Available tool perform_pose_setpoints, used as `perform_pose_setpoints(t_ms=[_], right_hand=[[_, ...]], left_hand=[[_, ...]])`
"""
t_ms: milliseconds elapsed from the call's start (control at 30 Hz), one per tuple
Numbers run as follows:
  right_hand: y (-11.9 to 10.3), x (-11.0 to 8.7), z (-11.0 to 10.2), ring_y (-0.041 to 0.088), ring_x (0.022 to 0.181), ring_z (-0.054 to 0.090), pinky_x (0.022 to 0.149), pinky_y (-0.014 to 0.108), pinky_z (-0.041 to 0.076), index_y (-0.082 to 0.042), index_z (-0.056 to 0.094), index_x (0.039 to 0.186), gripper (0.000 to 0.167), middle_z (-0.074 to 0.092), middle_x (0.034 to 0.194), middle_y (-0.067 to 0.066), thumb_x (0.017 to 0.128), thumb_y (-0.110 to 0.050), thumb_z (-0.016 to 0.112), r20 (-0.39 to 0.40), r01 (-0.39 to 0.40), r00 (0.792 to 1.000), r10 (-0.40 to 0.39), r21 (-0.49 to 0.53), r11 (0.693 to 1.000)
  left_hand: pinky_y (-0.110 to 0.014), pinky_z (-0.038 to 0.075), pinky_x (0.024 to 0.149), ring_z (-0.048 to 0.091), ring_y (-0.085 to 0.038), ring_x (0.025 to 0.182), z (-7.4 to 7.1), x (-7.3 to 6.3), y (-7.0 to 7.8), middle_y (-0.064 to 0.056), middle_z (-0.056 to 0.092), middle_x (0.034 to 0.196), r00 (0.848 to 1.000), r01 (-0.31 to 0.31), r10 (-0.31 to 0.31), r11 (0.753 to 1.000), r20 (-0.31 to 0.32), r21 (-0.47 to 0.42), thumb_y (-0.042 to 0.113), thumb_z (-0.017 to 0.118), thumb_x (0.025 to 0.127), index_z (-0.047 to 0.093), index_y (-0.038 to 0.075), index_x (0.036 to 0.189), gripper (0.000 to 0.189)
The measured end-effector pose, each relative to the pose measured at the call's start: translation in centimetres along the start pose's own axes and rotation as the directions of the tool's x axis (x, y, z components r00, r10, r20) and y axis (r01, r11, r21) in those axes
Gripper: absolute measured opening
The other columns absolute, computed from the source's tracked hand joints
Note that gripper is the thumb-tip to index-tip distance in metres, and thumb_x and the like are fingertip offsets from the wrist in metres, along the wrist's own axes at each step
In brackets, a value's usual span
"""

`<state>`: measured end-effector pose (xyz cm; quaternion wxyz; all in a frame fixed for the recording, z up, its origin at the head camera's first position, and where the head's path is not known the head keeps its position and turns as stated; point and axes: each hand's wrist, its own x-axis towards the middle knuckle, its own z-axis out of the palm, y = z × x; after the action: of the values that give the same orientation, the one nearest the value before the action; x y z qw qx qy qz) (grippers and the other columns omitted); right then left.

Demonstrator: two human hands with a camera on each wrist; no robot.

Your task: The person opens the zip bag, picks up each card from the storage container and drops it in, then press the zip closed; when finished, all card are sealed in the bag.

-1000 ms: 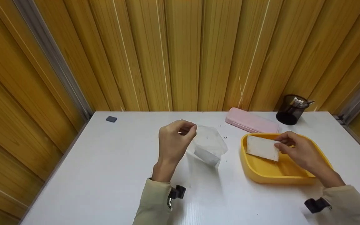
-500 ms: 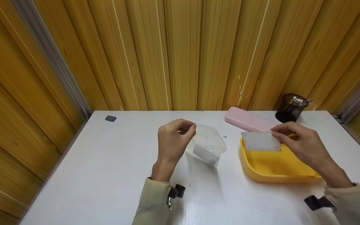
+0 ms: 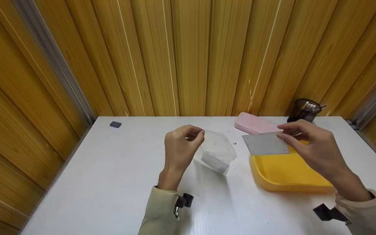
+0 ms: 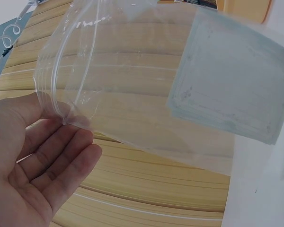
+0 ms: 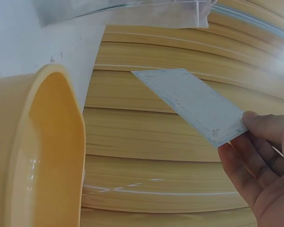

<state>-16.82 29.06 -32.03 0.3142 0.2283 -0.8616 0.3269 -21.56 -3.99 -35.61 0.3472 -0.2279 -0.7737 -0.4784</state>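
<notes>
By its zip edge, my left hand [image 3: 181, 150] pinches a clear zip bag [image 3: 219, 140] between thumb and forefinger, the other fingers loosely bent. A stack of pale cards [image 4: 236, 80] lies inside at the bag's far end, seen through the plastic in the left wrist view. My right hand [image 3: 318, 147] pinches a thin whitish card [image 3: 266, 143] at its right edge. Faint ornament lines the border of that card [image 5: 194, 101] in the right wrist view. It is held tilted over the back left rim of a yellow tub [image 3: 292, 187], apart from the bag.
Behind the tub lies a pink pencil case [image 3: 256, 122], partly covered by the card and right hand. A black mesh pen cup [image 3: 300, 114] with several pens stands at the back right. A dark eraser-like block [image 3: 115, 124] sits at the back left.
My right hand has lifted the card out of the yellow tub and brought it up and to the left, turning it. The left hand and bag have stayed in place.
</notes>
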Motion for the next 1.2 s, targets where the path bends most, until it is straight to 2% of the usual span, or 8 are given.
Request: perform_pose_setpoints(t_ms=[233,400,533,667,967,1200], right_hand=[[-2.2,0.6,0.2,-0.008,0.090,0.067,0.082,0.008,0.052,0.003,0.075,0.110,0.037,0.076,0.099,0.010,0.078,0.020,0.083,-0.085,0.047,0.995,-0.044,0.034,0.998],[-3.4,1.1,0.3,-0.003,0.093,0.069,0.084,0.011,0.054,0.006,0.075,0.107,0.040,0.075,0.099,0.011,0.073,0.027,0.082,-0.143,0.110,0.985,-0.099,0.071,0.991],[-4.2,1.6,0.4,0.003,0.094,0.071,0.085,0.014,0.056,0.007,0.075,0.106,0.033,0.074,0.100,0.010,0.077,0.022,0.082,-0.169,0.165,0.975,-0.141,0.136,0.977],[-5.0,1.7,0.9,0.005,0.095,0.071,0.086,0.016,0.057,0.006,0.075,0.107,0.030,0.074,0.101,0.009,0.080,0.018,0.083,-0.164,0.187,0.973,-0.161,0.164,0.969],[-6.3,2.4,2.5,0.004,0.094,0.071,0.083,0.016,0.057,-0.001,0.078,0.105,0.041,0.075,0.102,0.004,0.073,0.024,0.083,-0.111,0.233,0.969,-0.219,0.143,0.962],[-6.9,2.7,3.9,0.011,0.091,0.071,0.081,0.017,0.058,-0.004,0.079,0.105,0.039,0.076,0.101,0.002,0.076,0.021,0.084,-0.063,0.259,0.966,-0.252,0.166,0.952]], left_hand=[[-0.024,0.060,0.064,0.072,-0.013,0.068,-0.1,-0.1,0.0,-0.002,0.076,0.078,1.000,0.007,-0.007,1.000,0.000,0.010,-0.002,0.078,0.089,0.080,0.004,0.084,0.009],[-0.024,0.060,0.064,0.071,-0.012,0.067,-0.1,-0.1,-0.1,-0.002,0.076,0.078,1.000,0.007,-0.007,1.000,-0.002,0.012,-0.003,0.077,0.089,0.081,0.004,0.084,0.010],[-0.025,0.060,0.064,0.071,-0.013,0.067,-0.1,-0.1,-0.1,-0.002,0.076,0.077,1.000,0.003,-0.003,1.000,-0.004,0.001,-0.003,0.079,0.088,0.081,0.004,0.084,0.008],[-0.026,0.060,0.064,0.071,-0.014,0.067,0.0,-0.2,0.0,-0.003,0.076,0.077,1.000,-0.003,0.003,1.000,-0.003,-0.003,-0.003,0.079,0.088,0.081,0.004,0.084,0.008],[-0.026,0.060,0.063,0.072,-0.013,0.067,0.1,-0.1,-0.3,-0.003,0.076,0.077,1.000,-0.014,0.014,1.000,-0.003,0.004,-0.003,0.079,0.088,0.080,0.004,0.084,0.008],[-0.025,0.060,0.064,0.071,-0.013,0.067,0.2,-0.2,-0.4,-0.003,0.076,0.077,1.000,-0.008,0.008,1.000,0.007,-0.001,-0.003,0.079,0.088,0.080,0.003,0.083,0.008]])
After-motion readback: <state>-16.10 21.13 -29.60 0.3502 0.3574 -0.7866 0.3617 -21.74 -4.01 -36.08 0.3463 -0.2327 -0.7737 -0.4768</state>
